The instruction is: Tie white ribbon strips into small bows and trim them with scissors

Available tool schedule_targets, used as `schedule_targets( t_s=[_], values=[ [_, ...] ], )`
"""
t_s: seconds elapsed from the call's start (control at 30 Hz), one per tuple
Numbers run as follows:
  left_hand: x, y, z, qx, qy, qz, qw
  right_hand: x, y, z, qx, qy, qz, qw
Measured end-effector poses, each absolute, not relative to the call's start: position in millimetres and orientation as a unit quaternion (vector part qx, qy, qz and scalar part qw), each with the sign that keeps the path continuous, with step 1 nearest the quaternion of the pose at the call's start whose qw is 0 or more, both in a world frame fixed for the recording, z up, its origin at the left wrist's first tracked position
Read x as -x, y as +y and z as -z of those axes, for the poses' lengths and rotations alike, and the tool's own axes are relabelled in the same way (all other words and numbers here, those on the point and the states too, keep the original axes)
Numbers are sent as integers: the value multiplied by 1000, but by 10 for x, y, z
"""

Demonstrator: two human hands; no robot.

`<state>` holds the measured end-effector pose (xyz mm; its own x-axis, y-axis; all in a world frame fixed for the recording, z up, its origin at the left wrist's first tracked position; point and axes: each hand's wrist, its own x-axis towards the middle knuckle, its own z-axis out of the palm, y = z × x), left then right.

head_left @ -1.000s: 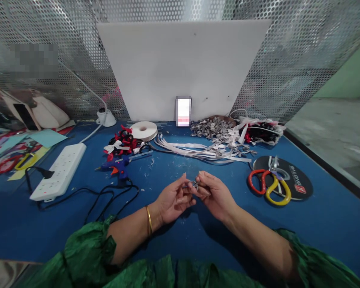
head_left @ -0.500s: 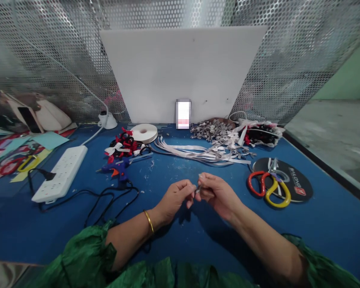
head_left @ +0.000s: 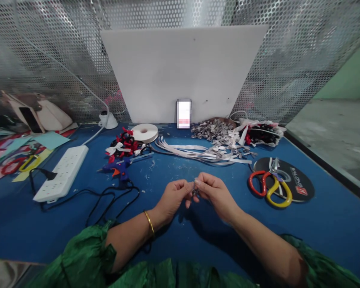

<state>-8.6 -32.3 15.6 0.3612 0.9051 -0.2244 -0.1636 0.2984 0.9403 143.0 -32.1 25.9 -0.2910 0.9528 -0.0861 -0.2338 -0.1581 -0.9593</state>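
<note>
My left hand [head_left: 174, 199] and my right hand [head_left: 216, 194] meet over the middle of the blue table, fingertips pinched close together. Between them is a small grey ribbon piece [head_left: 195, 192], mostly covered by the fingers; its exact shape is hard to make out. Beyond the hands lie long pale ribbon strips [head_left: 195, 154] and a heap of small grey ribbon bows [head_left: 216, 131]. A blue glue gun [head_left: 120, 168] rests to the left of my left hand. Scissors with one red and one yellow handle [head_left: 270, 186] lie to the right, partly over a black disc [head_left: 301, 180].
At the left is a white power strip [head_left: 63, 172] with a black cord [head_left: 108, 195] running across the table. A white ribbon roll [head_left: 144, 133] and red, black and white bows [head_left: 123, 145] sit behind the glue gun. A phone [head_left: 184, 114] leans on the white board [head_left: 183, 68].
My right hand has moved slightly left and its fingertips now meet those of my left hand at the small ribbon piece. The left hand is almost unmoved.
</note>
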Motion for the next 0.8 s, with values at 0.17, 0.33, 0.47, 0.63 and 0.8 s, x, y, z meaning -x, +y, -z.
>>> schedule_targets(
  t_s=[0.17, 0.33, 0.47, 0.63, 0.8],
  values=[
    [88, -317, -141, -436, 414, -391, 698, -1437, -319, -229, 399, -449, -651, 463],
    [79, -317, -149, -428, 417, -389, 701, -1425, -314, -218, 400, -450, -648, 467],
    [67, -344, -188, -488, 418, -381, 664, -1381, -335, -215, 425, -443, -629, 477],
    [65, -388, -196, -557, 468, -345, 593, -1337, -360, -203, 461, -450, -605, 468],
    [70, -415, -173, -579, 470, -341, 573, -1319, -343, -173, 482, -495, -562, 455]
  ],
)
